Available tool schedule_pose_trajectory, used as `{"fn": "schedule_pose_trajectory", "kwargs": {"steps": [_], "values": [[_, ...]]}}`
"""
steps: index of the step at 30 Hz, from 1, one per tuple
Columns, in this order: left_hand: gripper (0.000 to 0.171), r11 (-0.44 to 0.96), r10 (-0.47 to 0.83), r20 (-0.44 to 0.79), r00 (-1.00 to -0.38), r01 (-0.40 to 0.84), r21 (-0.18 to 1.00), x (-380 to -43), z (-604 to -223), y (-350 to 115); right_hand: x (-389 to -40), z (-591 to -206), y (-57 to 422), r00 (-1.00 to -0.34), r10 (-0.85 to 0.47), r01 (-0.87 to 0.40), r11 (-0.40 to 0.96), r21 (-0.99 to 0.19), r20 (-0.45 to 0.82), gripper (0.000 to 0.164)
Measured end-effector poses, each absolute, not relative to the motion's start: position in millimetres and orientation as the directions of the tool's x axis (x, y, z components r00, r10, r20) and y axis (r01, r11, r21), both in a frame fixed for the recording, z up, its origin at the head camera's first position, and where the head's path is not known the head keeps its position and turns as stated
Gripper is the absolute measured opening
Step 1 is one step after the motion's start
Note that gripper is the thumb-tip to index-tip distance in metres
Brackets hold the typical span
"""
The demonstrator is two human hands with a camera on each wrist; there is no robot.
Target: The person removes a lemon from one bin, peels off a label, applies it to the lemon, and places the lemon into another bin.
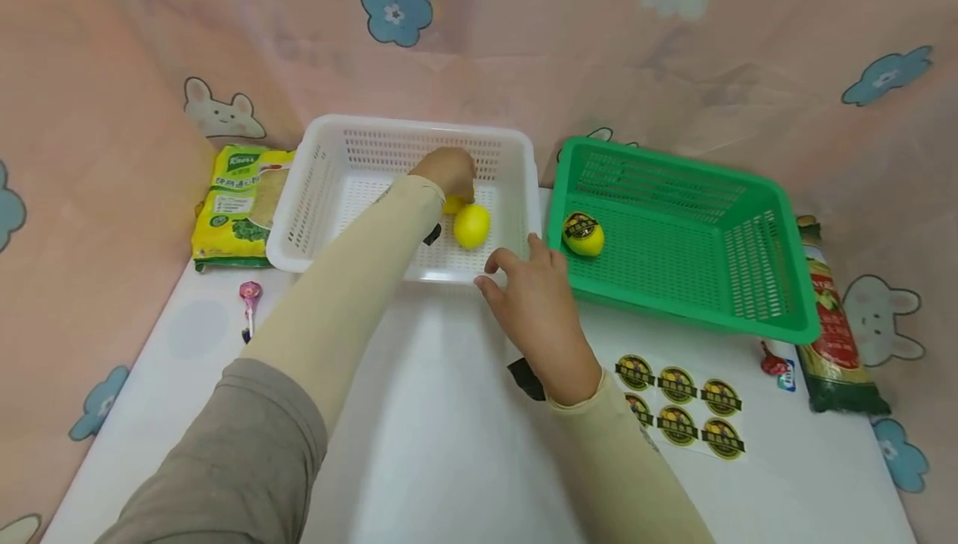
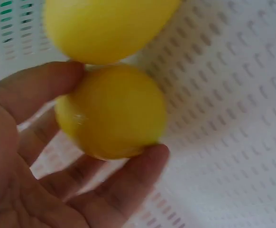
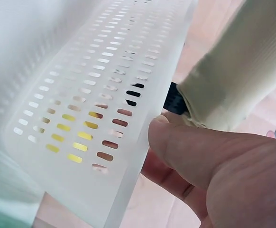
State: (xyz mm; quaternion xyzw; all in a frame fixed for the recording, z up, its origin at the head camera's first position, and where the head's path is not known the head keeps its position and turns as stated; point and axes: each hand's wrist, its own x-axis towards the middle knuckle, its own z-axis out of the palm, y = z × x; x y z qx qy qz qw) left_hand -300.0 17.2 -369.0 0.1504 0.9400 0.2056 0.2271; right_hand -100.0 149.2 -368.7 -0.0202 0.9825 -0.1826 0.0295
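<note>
From overhead your left hand (image 1: 446, 170) masks its hold; the left wrist view shows it grasping a smooth, round yellow lemon (image 2: 114, 111) inside the white perforated plastic basket (image 1: 355, 190), beside a second yellow lemon (image 2: 109, 28). Your right hand (image 1: 539, 315) is at that basket's rim; I can't tell whether it grips. Only the head view shows the stickered yellow lemon (image 1: 587, 243) in the green plastic basket (image 1: 659, 265).

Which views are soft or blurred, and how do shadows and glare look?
Head: fairly clear, with soft, faint shadows on the white table; left wrist: dimmer and slightly blurred, with a small highlight on the held lemon; right wrist: the slots in the near wall of the white basket look fairly crisp, while the picture's upper left is pale and hazy.
</note>
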Motion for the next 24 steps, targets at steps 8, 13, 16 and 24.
{"fn": "schedule_pose_trajectory", "kwargs": {"steps": [8, 13, 16, 24], "values": [[0.05, 0.846, 0.331, -0.329, -0.884, 0.124, 0.518, -304.9, -385.7, 7.5, -100.2, -369.1, 148.1, -0.998, -0.056, -0.036, 0.932, -0.36, -0.043, 0.022], [0.053, 0.837, 0.302, -0.278, -0.912, 0.114, 0.534, -306.1, -381.6, -1.8, -100.5, -367.9, 147.2, -0.997, -0.07, -0.053, 0.931, -0.362, -0.033, 0.022], [0.052, 0.796, 0.288, -0.226, -0.93, 0.102, 0.596, -300.9, -370.4, -4.2, -101.4, -367.4, 147.1, -0.997, -0.066, -0.046, 0.932, -0.36, -0.043, 0.022], [0.051, 0.666, 0.27, -0.071, -0.96, 0.134, 0.734, -238.6, -322.0, -11.9, -101.6, -365.6, 147.8, -0.997, -0.05, -0.024, 0.931, -0.364, -0.063, 0.023]]}}
